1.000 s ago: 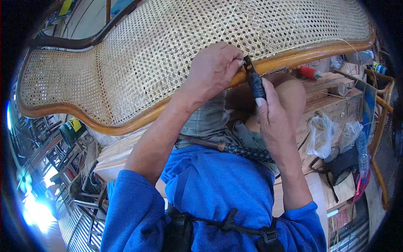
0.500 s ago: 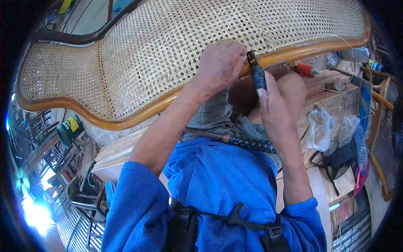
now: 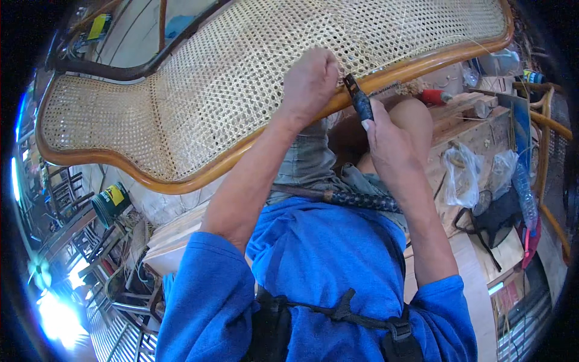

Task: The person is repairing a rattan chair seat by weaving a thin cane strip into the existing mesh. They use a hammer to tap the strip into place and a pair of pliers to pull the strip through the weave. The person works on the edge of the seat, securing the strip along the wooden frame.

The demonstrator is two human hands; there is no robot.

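A wide panel of woven cane [image 3: 235, 78] with a curved, varnished wooden rail [image 3: 241, 158] lies across my lap. My left hand [image 3: 310, 84] is closed over the weave close to the rail; a thin strand may be in its fingers, but I cannot make it out. My right hand [image 3: 395, 145] grips a short, dark hand tool [image 3: 360, 102] with a wrapped handle and a slotted metal head. Its head points up and left at the rail, just beside my left fingers. Another dark, studded handle or strap [image 3: 368, 203] lies across my lap.
Right of my knee, a red-handled tool [image 3: 434, 96] rests near wooden planks [image 3: 476, 123]. Clear plastic bags [image 3: 461, 175], a plastic bottle [image 3: 525, 187] and a black cloth item [image 3: 494, 220] lie farther right. A dark green can [image 3: 111, 202] and wooden chair frames stand left.
The whole view has shifted slightly. My left hand and the tool's head both appear a little farther left, still side by side at the rail. My right hand keeps its grip.
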